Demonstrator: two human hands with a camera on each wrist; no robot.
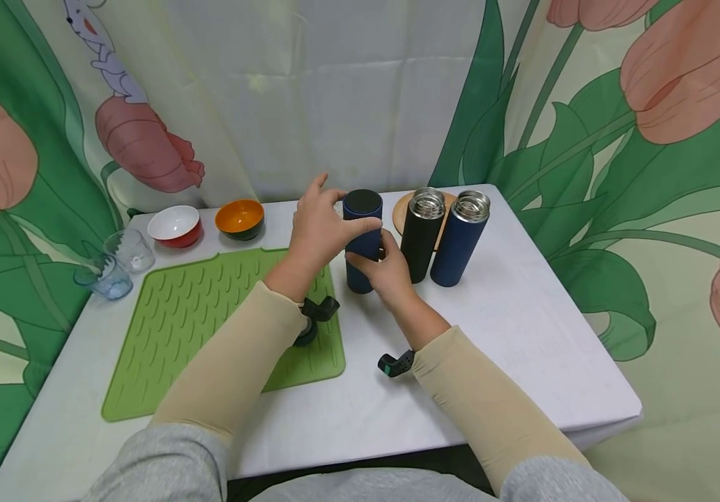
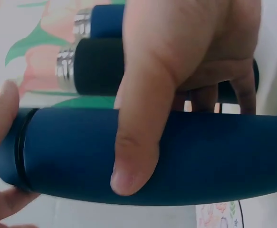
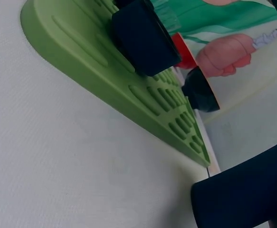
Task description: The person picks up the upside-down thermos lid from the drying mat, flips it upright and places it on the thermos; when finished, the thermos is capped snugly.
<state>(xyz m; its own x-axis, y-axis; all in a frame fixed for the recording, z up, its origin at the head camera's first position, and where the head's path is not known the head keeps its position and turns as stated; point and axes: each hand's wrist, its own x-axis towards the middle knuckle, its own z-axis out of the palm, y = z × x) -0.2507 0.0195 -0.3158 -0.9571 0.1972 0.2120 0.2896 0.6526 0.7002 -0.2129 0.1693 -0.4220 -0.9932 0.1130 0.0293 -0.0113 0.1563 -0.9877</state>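
A dark blue flask (image 1: 360, 275) with its lid (image 1: 362, 202) on stands upright between both hands. My right hand (image 1: 391, 275) grips its body, thumb across the near side and fingers round the back. At the top, my left hand (image 1: 322, 226) spans the lid, thumb on one side and fingers on the other, with the index finger raised. In the left wrist view, a thin black ring separates the lid (image 2: 10, 147) from the body (image 2: 71, 152). Just to the right stand an uncapped black flask (image 1: 421, 240) and an uncapped blue flask (image 1: 458, 244), steel necks showing.
A green mat (image 1: 178, 321) lies at the left, with a dark blue cap (image 3: 145, 38) on it. Behind it are a red-and-white bowl (image 1: 175, 226), an orange-lined bowl (image 1: 240, 219) and two glasses (image 1: 118, 265). A round wooden board (image 1: 400, 213) lies behind the uncapped flasks.
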